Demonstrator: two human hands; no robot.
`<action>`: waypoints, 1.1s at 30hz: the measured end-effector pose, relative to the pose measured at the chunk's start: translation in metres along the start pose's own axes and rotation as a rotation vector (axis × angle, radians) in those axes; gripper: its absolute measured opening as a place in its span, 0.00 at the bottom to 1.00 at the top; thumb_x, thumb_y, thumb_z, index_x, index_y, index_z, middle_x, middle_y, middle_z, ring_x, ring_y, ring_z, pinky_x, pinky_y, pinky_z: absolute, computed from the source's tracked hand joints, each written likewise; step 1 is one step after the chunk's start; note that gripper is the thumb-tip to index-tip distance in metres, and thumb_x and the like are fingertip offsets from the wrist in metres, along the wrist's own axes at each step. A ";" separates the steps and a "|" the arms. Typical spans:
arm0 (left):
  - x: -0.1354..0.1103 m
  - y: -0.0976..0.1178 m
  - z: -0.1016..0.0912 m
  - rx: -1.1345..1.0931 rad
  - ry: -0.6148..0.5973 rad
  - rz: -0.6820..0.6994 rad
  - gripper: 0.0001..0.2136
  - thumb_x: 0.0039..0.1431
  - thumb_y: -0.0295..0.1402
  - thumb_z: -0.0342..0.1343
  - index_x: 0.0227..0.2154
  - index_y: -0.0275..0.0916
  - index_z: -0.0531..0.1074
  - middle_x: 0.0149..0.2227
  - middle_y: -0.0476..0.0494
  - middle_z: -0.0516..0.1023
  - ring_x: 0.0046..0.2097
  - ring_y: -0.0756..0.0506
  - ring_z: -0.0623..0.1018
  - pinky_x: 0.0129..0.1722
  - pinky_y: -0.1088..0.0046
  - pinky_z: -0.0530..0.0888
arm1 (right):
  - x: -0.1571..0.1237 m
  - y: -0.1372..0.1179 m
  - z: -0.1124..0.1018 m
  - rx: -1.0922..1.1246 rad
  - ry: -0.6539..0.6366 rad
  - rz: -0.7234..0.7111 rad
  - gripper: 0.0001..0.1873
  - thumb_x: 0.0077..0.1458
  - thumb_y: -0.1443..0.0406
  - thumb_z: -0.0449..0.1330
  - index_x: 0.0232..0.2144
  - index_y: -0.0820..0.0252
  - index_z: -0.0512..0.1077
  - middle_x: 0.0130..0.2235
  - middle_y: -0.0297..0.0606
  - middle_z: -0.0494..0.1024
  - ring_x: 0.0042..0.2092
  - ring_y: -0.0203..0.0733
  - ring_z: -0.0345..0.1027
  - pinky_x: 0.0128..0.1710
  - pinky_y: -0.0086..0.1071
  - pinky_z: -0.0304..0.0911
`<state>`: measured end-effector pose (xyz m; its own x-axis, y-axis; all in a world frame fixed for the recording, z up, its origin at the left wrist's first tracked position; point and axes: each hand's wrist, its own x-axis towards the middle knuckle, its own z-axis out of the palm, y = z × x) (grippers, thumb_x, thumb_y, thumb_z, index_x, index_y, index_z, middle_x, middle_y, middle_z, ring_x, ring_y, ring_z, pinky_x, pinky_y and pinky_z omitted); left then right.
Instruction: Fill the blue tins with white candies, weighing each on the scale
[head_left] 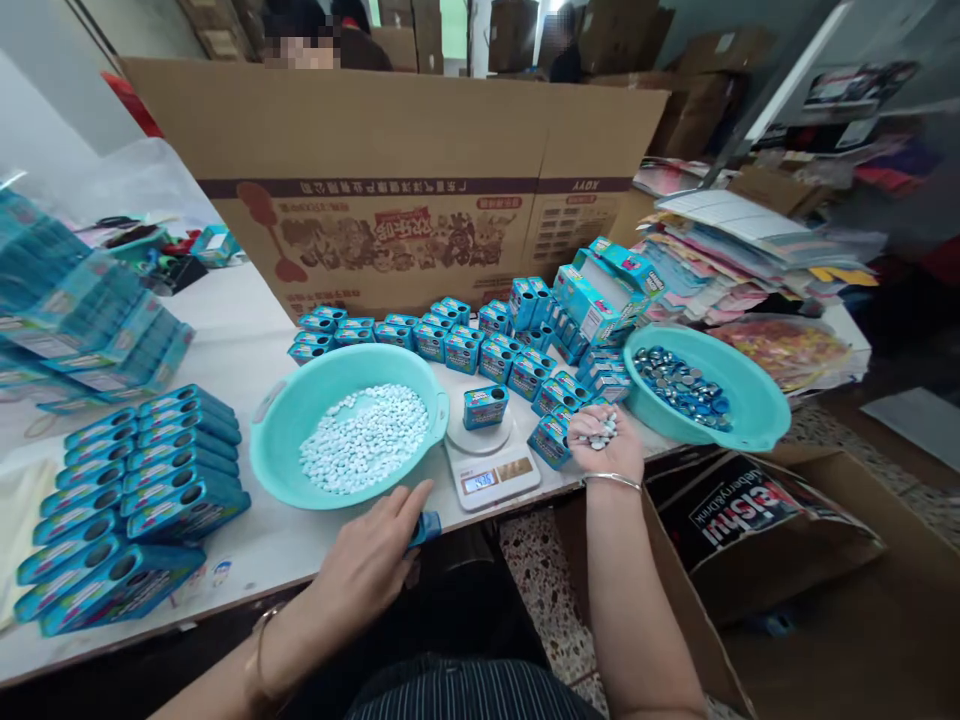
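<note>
Head view: your white desk (247,300) stands above a speckled floor (525,560); a large carton (450,130) rises at its far side, with stacked boxes (517,35) in the room beyond. Count one scale (517,480), one tin (485,405) on its plate, and two large turquoise basins (281,440). Your left hand (375,540) grips a blue item (429,527), mostly hidden, near the left basin's rim. Your right hand (609,455), palm up, cups pale pellets (602,430). The weighed tin lies between your hands, slightly beyond them.
</note>
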<state>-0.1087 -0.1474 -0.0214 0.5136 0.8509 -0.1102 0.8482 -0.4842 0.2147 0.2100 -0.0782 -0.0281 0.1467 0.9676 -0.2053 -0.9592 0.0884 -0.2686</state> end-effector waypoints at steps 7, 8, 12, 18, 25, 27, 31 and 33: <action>0.031 0.008 0.021 0.173 -0.039 0.046 0.30 0.48 0.16 0.44 0.56 0.37 0.57 0.41 0.40 0.71 0.41 0.43 0.72 0.40 0.67 0.69 | 0.013 0.021 0.013 -0.022 -0.015 0.052 0.10 0.56 0.70 0.49 0.23 0.57 0.55 0.19 0.24 0.60 0.14 0.26 0.49 0.13 0.22 0.50; 0.035 0.008 0.022 0.179 -0.036 0.046 0.30 0.47 0.15 0.44 0.56 0.37 0.57 0.41 0.40 0.70 0.41 0.43 0.72 0.40 0.67 0.69 | 0.014 0.022 0.015 -0.019 -0.013 0.052 0.11 0.56 0.69 0.48 0.23 0.57 0.55 0.19 0.24 0.60 0.14 0.27 0.49 0.13 0.22 0.49; 0.044 0.008 0.031 0.197 -0.003 0.032 0.29 0.51 0.15 0.41 0.57 0.35 0.56 0.39 0.40 0.71 0.40 0.44 0.72 0.40 0.68 0.70 | 0.018 0.023 0.018 -0.045 -0.021 0.059 0.10 0.57 0.69 0.48 0.23 0.56 0.54 0.19 0.24 0.60 0.15 0.27 0.50 0.13 0.22 0.50; 0.041 0.000 0.045 0.137 0.140 0.144 0.33 0.50 0.15 0.40 0.61 0.33 0.51 0.56 0.33 0.65 0.57 0.40 0.66 0.55 0.63 0.66 | 0.030 0.027 0.026 -0.052 -0.008 0.086 0.11 0.58 0.68 0.45 0.23 0.57 0.55 0.19 0.25 0.61 0.14 0.27 0.48 0.13 0.22 0.48; 0.057 0.001 0.018 -0.062 0.369 0.228 0.31 0.58 0.28 0.48 0.63 0.37 0.46 0.59 0.33 0.63 0.62 0.37 0.62 0.57 0.55 0.67 | 0.042 0.037 0.032 -0.005 0.086 0.085 0.13 0.59 0.67 0.46 0.22 0.57 0.56 0.18 0.24 0.61 0.15 0.27 0.49 0.14 0.22 0.50; 0.081 0.003 0.003 -0.106 0.396 0.206 0.33 0.58 0.34 0.52 0.63 0.37 0.46 0.60 0.33 0.62 0.63 0.35 0.60 0.58 0.52 0.65 | 0.044 0.040 0.031 -0.005 0.135 0.051 0.13 0.58 0.67 0.47 0.21 0.58 0.56 0.18 0.25 0.61 0.16 0.27 0.53 0.16 0.22 0.54; 0.146 0.007 -0.012 -0.097 0.309 0.109 0.36 0.50 0.38 0.60 0.60 0.32 0.54 0.60 0.29 0.62 0.63 0.30 0.58 0.61 0.48 0.58 | 0.043 0.049 0.030 -0.030 0.320 -0.054 0.13 0.58 0.68 0.48 0.20 0.58 0.59 0.19 0.27 0.67 0.21 0.30 0.64 0.26 0.28 0.68; 0.173 0.010 -0.011 -0.101 0.221 0.072 0.32 0.47 0.37 0.63 0.54 0.31 0.61 0.56 0.29 0.68 0.61 0.30 0.63 0.61 0.47 0.55 | 0.042 0.052 0.029 -0.027 0.412 -0.065 0.14 0.58 0.67 0.48 0.20 0.58 0.61 0.20 0.29 0.70 0.24 0.33 0.68 0.33 0.35 0.71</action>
<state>-0.0132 -0.0027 -0.0277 0.5218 0.8444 0.1217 0.7876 -0.5316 0.3116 0.1593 -0.0262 -0.0237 0.2960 0.7846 -0.5448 -0.9389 0.1342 -0.3168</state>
